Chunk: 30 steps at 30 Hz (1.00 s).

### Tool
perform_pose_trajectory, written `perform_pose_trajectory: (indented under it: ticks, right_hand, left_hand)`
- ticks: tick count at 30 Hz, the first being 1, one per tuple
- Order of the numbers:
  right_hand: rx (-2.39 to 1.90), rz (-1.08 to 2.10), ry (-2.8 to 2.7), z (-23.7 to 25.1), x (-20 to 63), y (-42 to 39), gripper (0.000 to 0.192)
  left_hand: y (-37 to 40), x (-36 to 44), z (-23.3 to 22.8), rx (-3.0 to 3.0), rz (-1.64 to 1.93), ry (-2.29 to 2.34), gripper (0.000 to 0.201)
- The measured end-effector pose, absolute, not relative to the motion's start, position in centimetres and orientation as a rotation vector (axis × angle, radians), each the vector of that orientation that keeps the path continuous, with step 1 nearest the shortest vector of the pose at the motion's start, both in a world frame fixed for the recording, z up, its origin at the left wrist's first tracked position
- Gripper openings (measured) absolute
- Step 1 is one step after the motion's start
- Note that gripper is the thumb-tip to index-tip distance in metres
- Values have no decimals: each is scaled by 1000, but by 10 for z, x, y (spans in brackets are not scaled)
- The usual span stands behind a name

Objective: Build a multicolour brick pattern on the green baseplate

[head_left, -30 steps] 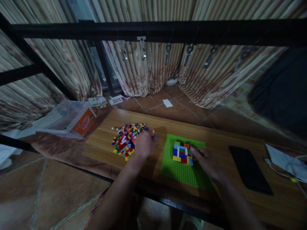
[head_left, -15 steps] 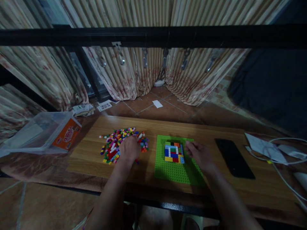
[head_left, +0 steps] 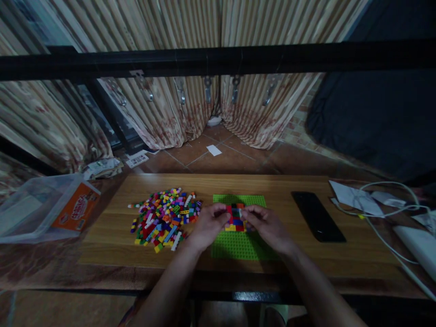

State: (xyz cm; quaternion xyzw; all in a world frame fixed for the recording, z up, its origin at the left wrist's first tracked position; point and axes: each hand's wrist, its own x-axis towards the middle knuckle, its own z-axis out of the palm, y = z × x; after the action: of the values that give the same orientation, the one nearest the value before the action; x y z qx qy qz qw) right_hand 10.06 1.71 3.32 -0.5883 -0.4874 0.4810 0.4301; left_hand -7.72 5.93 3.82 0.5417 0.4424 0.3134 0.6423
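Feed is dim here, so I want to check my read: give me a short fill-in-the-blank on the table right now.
Both hands, the left hand and the right hand, meet over the ____ baseplate.
The loose brick pile lies to the ____ of it.
The black phone lies to its ____.

Missing words: green; left; right

Orange label (head_left: 75,208) on the clear plastic box (head_left: 30,213) carries white lettering, too blurred to read.
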Motion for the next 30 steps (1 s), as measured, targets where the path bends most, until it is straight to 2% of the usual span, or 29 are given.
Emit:
perform_pose_trajectory:
  ticks: [5,15,23,30]
  right_hand:
    - [-1402,1327,-1331,35,94,4,26]
    - [-1350,1261,-1199,33,89,5,19]
    - [-1855,844,-1288,25,119,10,20]
    - [-1934,805,-1372,22,108,19,18]
  left_hand:
    - [50,-61,33,1079,755,983,28]
    - [44,-54,38,1151,711,1004,29]
    - [56,-67,33,1662,746,1381,28]
    - [56,-68,40,1852,495,1583,36]
